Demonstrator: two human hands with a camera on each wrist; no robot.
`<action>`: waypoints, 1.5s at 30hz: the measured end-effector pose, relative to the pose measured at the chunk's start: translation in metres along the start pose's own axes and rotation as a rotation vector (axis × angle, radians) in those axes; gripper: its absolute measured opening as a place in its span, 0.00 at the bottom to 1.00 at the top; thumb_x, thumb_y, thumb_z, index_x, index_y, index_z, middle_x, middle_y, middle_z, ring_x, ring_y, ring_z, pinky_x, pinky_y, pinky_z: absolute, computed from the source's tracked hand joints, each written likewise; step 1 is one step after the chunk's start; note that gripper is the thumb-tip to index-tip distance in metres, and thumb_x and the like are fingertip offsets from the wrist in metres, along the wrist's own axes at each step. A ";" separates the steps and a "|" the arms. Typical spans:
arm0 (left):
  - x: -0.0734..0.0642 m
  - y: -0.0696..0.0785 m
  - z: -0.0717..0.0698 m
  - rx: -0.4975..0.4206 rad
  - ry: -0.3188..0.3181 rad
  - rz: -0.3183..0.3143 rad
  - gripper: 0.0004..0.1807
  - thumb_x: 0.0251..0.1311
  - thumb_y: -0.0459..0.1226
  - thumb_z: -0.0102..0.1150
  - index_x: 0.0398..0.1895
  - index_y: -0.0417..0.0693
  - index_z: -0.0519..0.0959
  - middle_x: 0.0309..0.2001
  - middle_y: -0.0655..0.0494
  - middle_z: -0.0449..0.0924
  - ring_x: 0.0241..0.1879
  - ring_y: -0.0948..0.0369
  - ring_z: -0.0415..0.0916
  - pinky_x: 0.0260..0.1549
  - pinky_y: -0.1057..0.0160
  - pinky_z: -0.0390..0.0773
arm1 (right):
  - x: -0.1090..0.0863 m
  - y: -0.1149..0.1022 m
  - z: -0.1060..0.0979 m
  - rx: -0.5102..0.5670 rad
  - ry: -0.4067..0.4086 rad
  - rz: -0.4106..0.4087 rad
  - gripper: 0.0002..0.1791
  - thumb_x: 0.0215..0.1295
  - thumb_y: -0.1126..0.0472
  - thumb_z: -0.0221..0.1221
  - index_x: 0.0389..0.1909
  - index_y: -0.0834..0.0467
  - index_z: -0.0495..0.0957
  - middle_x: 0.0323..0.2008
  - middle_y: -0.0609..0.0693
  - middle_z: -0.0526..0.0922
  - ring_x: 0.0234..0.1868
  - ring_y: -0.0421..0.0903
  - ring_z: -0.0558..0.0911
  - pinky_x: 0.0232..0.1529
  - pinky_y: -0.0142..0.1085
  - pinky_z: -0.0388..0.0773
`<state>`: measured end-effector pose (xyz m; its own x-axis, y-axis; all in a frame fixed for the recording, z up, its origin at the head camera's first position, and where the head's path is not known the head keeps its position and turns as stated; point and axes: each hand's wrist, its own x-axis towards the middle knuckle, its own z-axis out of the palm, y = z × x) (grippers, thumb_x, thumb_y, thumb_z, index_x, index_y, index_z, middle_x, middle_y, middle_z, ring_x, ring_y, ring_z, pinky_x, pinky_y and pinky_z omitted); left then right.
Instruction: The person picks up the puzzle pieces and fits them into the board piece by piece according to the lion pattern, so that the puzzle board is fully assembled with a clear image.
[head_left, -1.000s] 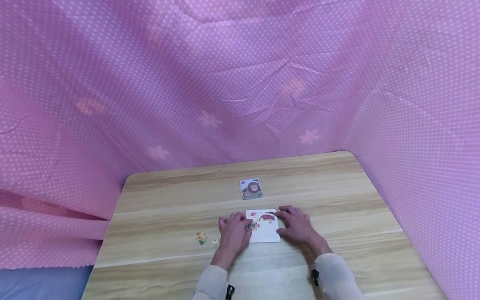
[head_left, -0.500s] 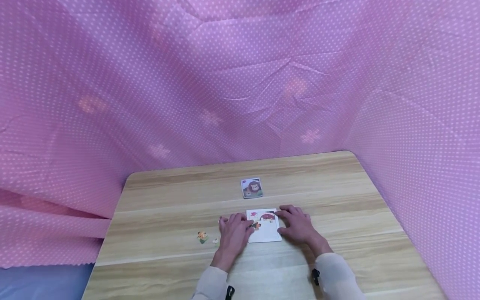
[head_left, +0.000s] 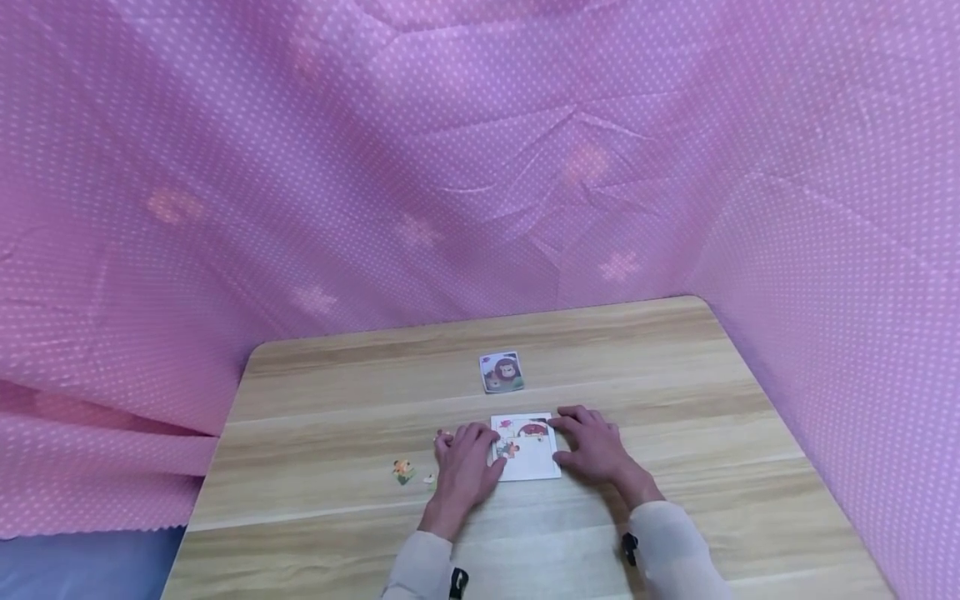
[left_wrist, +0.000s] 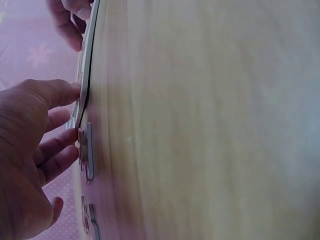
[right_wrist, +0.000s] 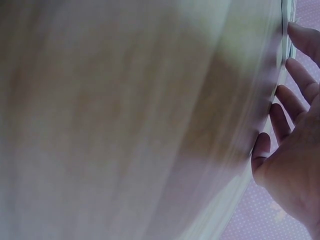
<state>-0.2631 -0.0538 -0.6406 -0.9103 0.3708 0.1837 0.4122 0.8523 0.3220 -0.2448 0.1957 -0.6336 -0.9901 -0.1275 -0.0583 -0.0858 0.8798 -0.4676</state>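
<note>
A white puzzle tray point(head_left: 534, 468) lies flat on the table between the hands. Its upper part bears puzzle pieces with a pink figure and a brown lion's mane point(head_left: 533, 428). Below them at the left is an orange and green puzzle piece point(head_left: 507, 449). My left hand point(head_left: 467, 465) rests at the tray's left edge, thumb and index finger touching it, the other fingers spread over the table. The right hand point(head_left: 592, 447) steadies the right edge with relaxed fingers. In the left wrist view, a loose puzzle piece point(left_wrist: 90, 150) lies just under the left fingers.
Farther left lie a yellow-orange puzzle piece point(head_left: 403, 472) and a small pale one point(head_left: 430, 479). Beyond the left fingertips shows part of a reddish piece point(head_left: 444, 433). A lion picture card point(head_left: 501, 372) lies behind the tray. Pink dotted cloth point(head_left: 480, 208) surrounds the wooden table point(head_left: 337, 392).
My left thumb and index finger have drawn back left off the orange and green piece, showing more of it. The right hand stays at the tray's right edge.
</note>
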 end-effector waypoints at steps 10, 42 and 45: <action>0.001 0.003 0.004 0.015 0.024 -0.001 0.15 0.56 0.52 0.63 0.46 0.61 0.83 0.48 0.60 0.78 0.51 0.57 0.72 0.59 0.38 0.55 | -0.002 0.003 -0.001 -0.005 0.000 -0.016 0.32 0.53 0.45 0.68 0.61 0.41 0.74 0.68 0.48 0.66 0.68 0.55 0.63 0.56 0.56 0.63; -0.002 0.016 0.004 0.087 0.047 -0.004 0.12 0.56 0.52 0.63 0.42 0.66 0.85 0.44 0.62 0.78 0.45 0.58 0.72 0.54 0.41 0.59 | -0.007 0.007 -0.006 0.016 -0.021 -0.019 0.32 0.54 0.45 0.67 0.62 0.41 0.73 0.69 0.48 0.65 0.68 0.55 0.62 0.57 0.57 0.61; -0.002 0.015 0.001 0.052 0.022 -0.021 0.13 0.57 0.52 0.62 0.45 0.66 0.84 0.46 0.62 0.77 0.47 0.58 0.72 0.56 0.42 0.58 | -0.008 0.007 -0.005 0.017 -0.026 -0.019 0.32 0.54 0.45 0.67 0.62 0.41 0.73 0.69 0.48 0.65 0.69 0.55 0.62 0.58 0.57 0.61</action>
<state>-0.2549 -0.0418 -0.6376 -0.9176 0.3444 0.1982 0.3896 0.8782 0.2774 -0.2385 0.2053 -0.6317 -0.9851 -0.1558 -0.0723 -0.1020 0.8694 -0.4835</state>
